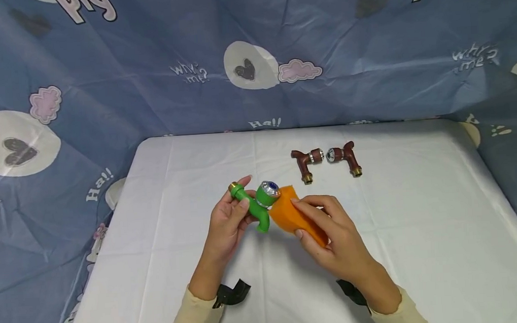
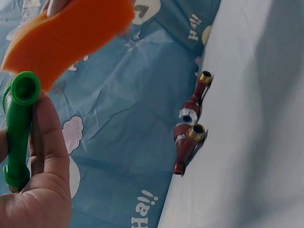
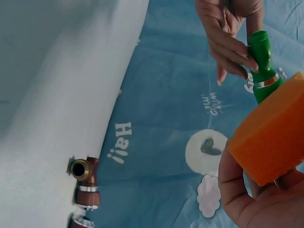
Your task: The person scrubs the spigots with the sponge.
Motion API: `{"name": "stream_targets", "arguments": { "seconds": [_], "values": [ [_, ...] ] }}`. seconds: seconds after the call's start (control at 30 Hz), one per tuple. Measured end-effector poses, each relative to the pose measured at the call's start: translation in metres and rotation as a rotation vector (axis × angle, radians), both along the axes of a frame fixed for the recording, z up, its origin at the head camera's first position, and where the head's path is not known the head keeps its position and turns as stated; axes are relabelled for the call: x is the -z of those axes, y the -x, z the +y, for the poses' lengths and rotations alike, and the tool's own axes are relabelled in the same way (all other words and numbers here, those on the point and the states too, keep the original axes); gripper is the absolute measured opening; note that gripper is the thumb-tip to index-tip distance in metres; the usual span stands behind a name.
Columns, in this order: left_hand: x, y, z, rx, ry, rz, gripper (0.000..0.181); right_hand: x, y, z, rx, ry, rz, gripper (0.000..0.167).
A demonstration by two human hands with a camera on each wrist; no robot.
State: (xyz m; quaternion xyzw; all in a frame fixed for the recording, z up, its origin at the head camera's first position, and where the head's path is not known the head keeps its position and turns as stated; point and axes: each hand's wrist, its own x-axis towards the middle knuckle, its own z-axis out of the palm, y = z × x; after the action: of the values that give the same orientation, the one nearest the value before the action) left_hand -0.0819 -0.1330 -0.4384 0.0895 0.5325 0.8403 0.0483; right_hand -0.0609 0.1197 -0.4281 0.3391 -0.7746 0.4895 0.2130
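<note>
A green tap with a brass threaded end and a silver-rimmed knob is held in my left hand, thumb on its body. My right hand pinches an orange sponge between thumb and fingers. The sponge's far edge lies against or very close to the tap's knob; whether they touch I cannot tell. In the left wrist view the tap's open spout faces the camera, with the sponge just above it. The right wrist view shows the sponge covering part of the tap.
Two dark red taps with brass ends lie on the white-covered table, beyond my right hand, knobs facing each other. A blue printed cloth hangs behind the table. Black straps are on both wrists.
</note>
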Motion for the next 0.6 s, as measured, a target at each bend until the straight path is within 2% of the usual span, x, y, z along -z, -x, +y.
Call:
{"name": "stream_targets", "arguments": {
  "seconds": [0.2,0.27,0.43,0.5,0.6],
  "values": [
    [0.001,-0.002,0.003,-0.003,-0.001,-0.029,0.054,-0.001,-0.002,-0.011,-0.007,0.016,0.013,0.042],
    [0.003,-0.002,0.005,-0.028,0.024,-0.058,0.053,0.0,-0.003,-0.015,-0.011,0.01,0.035,0.042],
    [0.004,-0.004,0.014,-0.121,0.16,-0.152,0.053,0.002,-0.003,-0.018,-0.004,-0.024,0.085,0.041],
    [0.002,-0.005,0.017,-0.12,0.196,-0.159,0.053,0.003,-0.002,-0.019,0.009,-0.048,0.106,0.04],
    [-0.001,-0.008,0.02,-0.067,0.194,-0.134,0.052,0.007,-0.001,-0.019,0.029,-0.101,0.138,0.04]
  ]
}}
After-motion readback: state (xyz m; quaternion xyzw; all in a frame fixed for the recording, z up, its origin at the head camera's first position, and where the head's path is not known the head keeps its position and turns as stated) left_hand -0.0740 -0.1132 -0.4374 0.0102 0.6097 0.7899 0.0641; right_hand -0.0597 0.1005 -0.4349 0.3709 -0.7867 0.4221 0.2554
